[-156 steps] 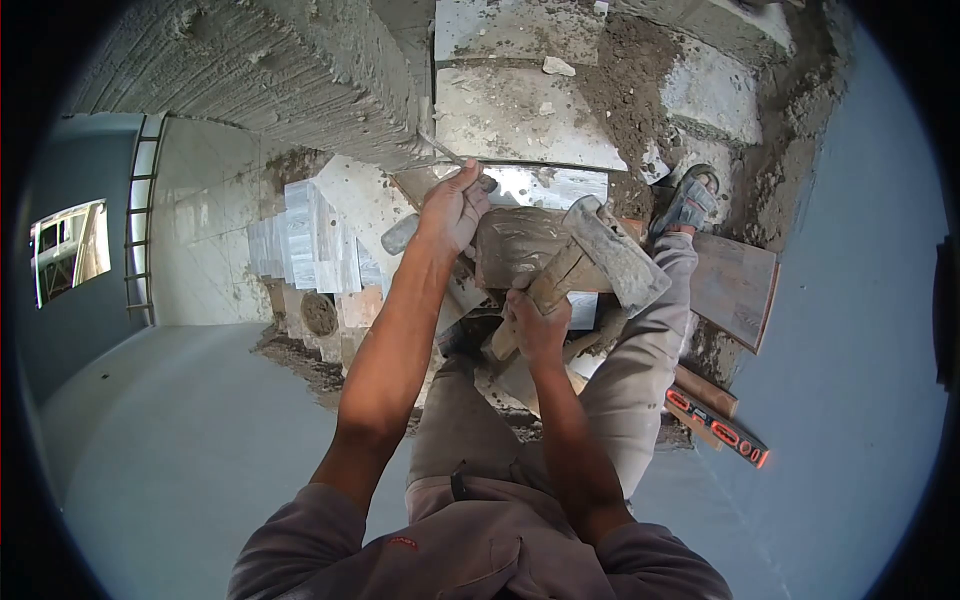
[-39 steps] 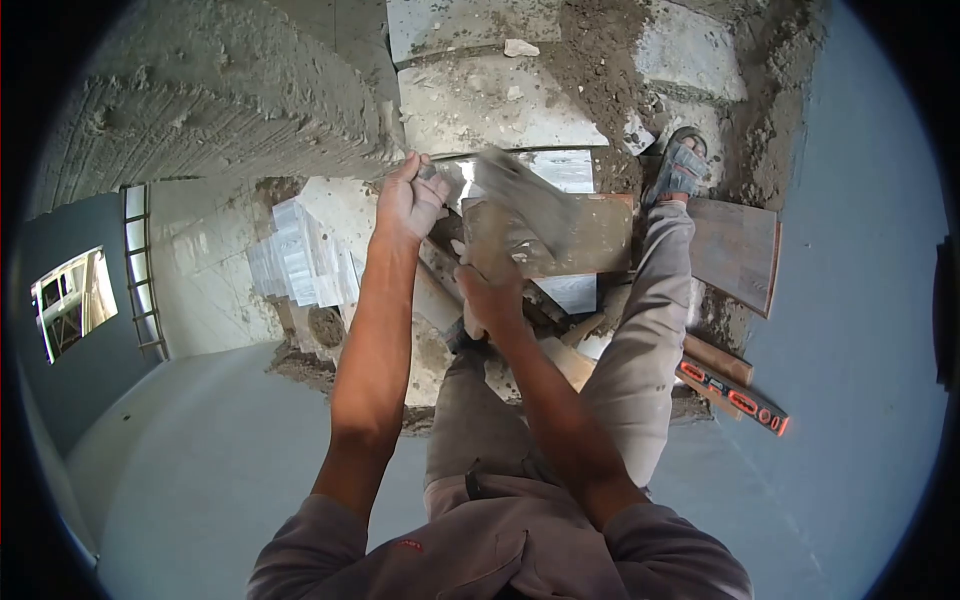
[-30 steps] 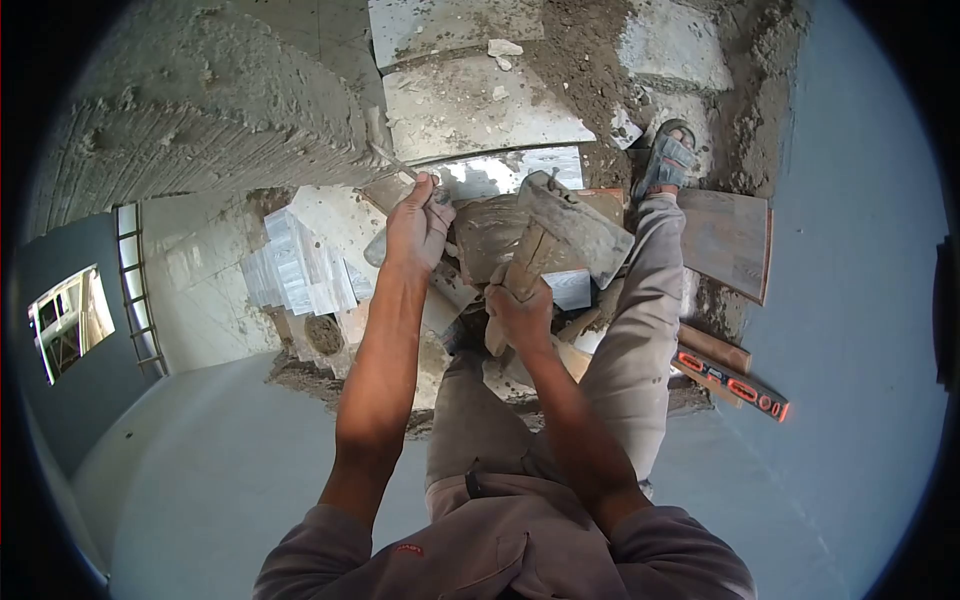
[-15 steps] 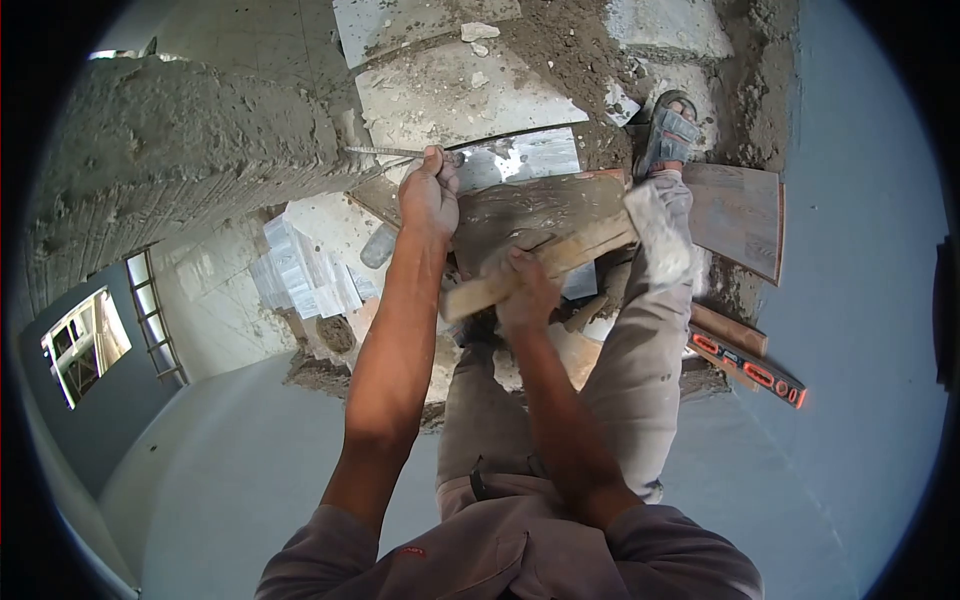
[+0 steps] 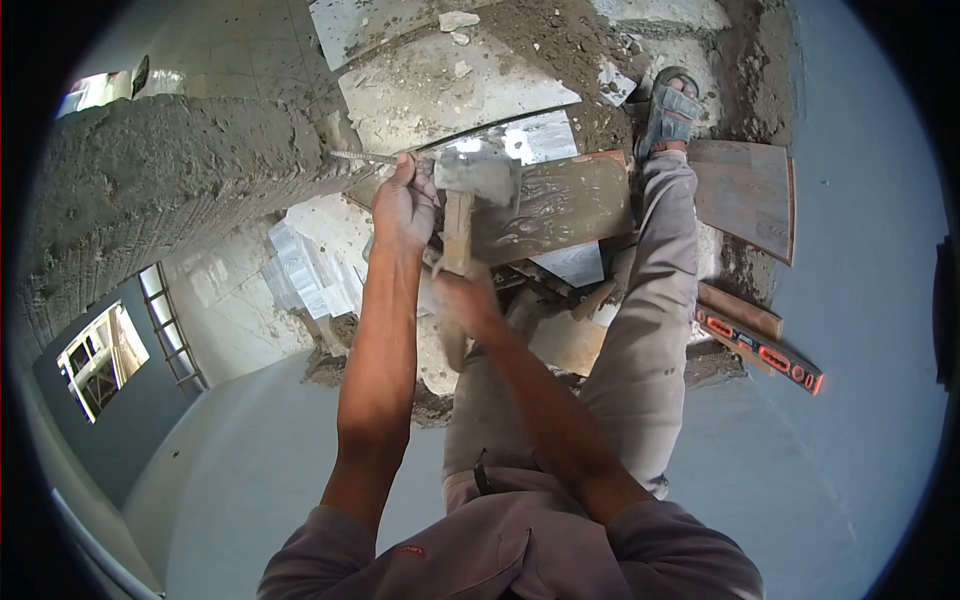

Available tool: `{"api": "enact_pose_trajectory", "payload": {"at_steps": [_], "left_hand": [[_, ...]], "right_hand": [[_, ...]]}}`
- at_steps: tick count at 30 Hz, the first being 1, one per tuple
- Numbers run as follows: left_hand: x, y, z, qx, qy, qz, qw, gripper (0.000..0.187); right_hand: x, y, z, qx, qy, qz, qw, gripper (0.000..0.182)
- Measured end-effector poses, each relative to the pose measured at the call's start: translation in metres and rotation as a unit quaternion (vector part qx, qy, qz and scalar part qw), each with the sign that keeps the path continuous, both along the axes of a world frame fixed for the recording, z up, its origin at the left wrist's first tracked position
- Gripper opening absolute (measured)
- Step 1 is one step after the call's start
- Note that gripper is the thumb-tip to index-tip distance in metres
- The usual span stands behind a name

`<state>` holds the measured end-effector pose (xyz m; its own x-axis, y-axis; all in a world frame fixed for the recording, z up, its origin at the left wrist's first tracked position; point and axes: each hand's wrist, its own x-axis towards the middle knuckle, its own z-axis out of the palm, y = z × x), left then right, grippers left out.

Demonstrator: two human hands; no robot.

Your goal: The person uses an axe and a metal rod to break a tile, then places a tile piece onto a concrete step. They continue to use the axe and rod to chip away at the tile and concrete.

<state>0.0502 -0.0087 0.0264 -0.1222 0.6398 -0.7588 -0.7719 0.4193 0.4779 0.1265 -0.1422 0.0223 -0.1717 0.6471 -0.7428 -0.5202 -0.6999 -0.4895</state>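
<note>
My left hand (image 5: 405,212) is closed around a thin rod-like steel chisel (image 5: 362,157), whose far tip meets the rough cement-coated wall edge (image 5: 210,150). In my right hand (image 5: 466,302) is the wooden handle of a sledgehammer (image 5: 476,180). The dusty hammer head is close beside my left hand, at the chisel's near end. Beneath the hammer lies a brown tile (image 5: 575,205) smeared with wet mortar. My left fingers cover the middle of the chisel.
Broken tile slabs (image 5: 450,90) and loose soil (image 5: 545,50) cover the ground ahead. A wood-look tile (image 5: 740,195) lies on the right near a spirit level (image 5: 760,350). Stacked grey tile pieces (image 5: 315,265) are at left. My sandalled foot (image 5: 672,110) stands among the rubble.
The hammer has swung left from beside my right knee to the chisel's near end, its handle turning upright in the view. My left hand still grips the chisel.
</note>
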Motion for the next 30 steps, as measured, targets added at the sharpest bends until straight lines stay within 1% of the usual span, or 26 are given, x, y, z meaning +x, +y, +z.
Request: {"api": "enact_pose_trajectory", "payload": {"at_steps": [1,2,4,5,7,8,10,11,12,13,14,15,16,17,18,19,20,21,22,23,25,26,27,28,29,30], "left_hand": [[-0.001,0.001,-0.001,0.001,0.0,0.0,1.0,0.011],[-0.003,0.002,-0.003,0.015,0.0,-0.016,1.0,0.011],[-0.007,-0.005,-0.007,0.022,-0.018,-0.019,0.999,0.011],[-0.012,-0.006,-0.009,0.023,-0.015,-0.018,0.999,0.011],[-0.016,-0.01,-0.008,0.051,-0.024,-0.057,0.997,0.012],[-0.01,-0.005,-0.001,0.058,-0.027,-0.059,0.996,0.012],[-0.003,-0.005,0.012,0.012,0.011,0.017,1.0,0.012],[-0.007,-0.003,0.007,0.014,0.01,0.018,1.0,0.012],[-0.015,-0.008,0.001,0.033,-0.018,-0.024,0.999,0.013],[-0.022,-0.011,-0.002,0.058,-0.044,-0.062,0.995,0.013],[-0.027,-0.012,-0.006,0.068,-0.059,-0.073,0.993,0.014],[-0.031,-0.018,-0.008,0.064,-0.056,-0.07,0.994,0.014],[-0.028,-0.023,-0.005,0.041,-0.032,-0.042,0.998,0.013],[-0.021,-0.014,-0.003,0.033,-0.013,-0.017,0.999,0.013],[-0.016,-0.008,0.0,0.023,0.007,0.009,1.0,0.012],[-0.019,-0.007,0.0,0.022,0.007,0.007,1.0,0.012],[-0.024,-0.005,-0.002,0.051,-0.019,-0.027,0.998,0.012],[-0.028,-0.012,-0.003,0.069,-0.045,-0.059,0.995,0.012],[-0.027,-0.014,0.003,0.054,-0.061,-0.049,0.995,0.011],[-0.03,-0.011,0.001,0.057,-0.06,-0.047,0.995,0.011],[-0.031,-0.017,0.003,0.08,-0.062,-0.077,0.992,0.011],[-0.025,-0.01,0.009,0.09,-0.065,-0.081,0.99,0.011],[-0.021,-0.008,0.015,0.061,-0.056,-0.037,0.996,0.012],[-0.022,-0.01,0.019,0.025,-0.043,0.011,0.999,0.013],[-0.024,-0.012,0.019,0.022,-0.042,0.013,0.999,0.013],[-0.027,-0.02,0.019,0.038,-0.043,-0.029,0.998,0.013]], "right_hand": [[0.01,0.0,0.005,0.023,-0.066,0.038,0.997,0.009],[0.01,0.0,0.015,0.023,-0.068,0.039,0.997,0.009],[0.006,-0.007,0.032,0.069,-0.02,-0.214,0.974,0.008],[-0.007,-0.005,0.03,0.068,-0.017,-0.213,0.974,0.008],[-0.032,-0.005,0.022,0.076,-0.129,-0.266,0.952,0.006],[-0.026,0.002,0.008,0.014,-0.113,0.036,0.993,0.008],[-0.011,-0.009,0.017,0.057,-0.12,0.021,0.991,0.008],[-0.003,-0.009,0.024,0.1,-0.127,0.011,0.987,0.009],[-0.003,-0.021,0.017,0.118,-0.118,-0.045,0.985,0.008],[-0.008,-0.022,0.014,0.116,-0.116,-0.042,0.986,0.008],[-0.016,-0.016,0.008,0.216,-0.223,-0.115,0.943,0.007],[-0.026,-0.017,0.006,0.302,-0.325,-0.185,0.877,0.012],[-0.034,-0.013,0.007,0.139,-0.132,-0.164,0.968,0.011],[-0.015,0.015,0.045,-0.053,-0.192,0.195,0.96,0.007],[-0.016,-0.004,0.008,0.013,-0.238,0.163,0.958,0.006],[-0.016,-0.007,0.012,0.073,-0.278,0.131,0.949,0.009],[-0.013,-0.009,0.014,0.076,-0.278,0.131,0.948,0.009],[-0.009,-0.023,0.02,0.133,-0.206,0.001,0.97,0.011],[-0.006,-0.021,0.037,0.188,-0.128,-0.13,0.965,0.014],[-0.018,-0.022,0.018,0.192,-0.126,-0.128,0.965,0.014],[-0.048,-0.034,-0.023,0.236,-0.288,-0.136,0.918,0.014],[-0.035,-0.014,-0.004,0.041,-0.302,0.129,0.944,0.01],[-0.022,-0.006,0.011,0.047,-0.304,0.124,0.943,0.01],[-0.011,-0.008,0.025,0.081,-0.235,0.082,0.965,0.01],[-0.007,-0.012,0.03,0.111,-0.164,0.042,0.979,0.01],[-0.01,-0.024,0.017,0.158,-0.074,-0.065,0.983,0.009]]}}
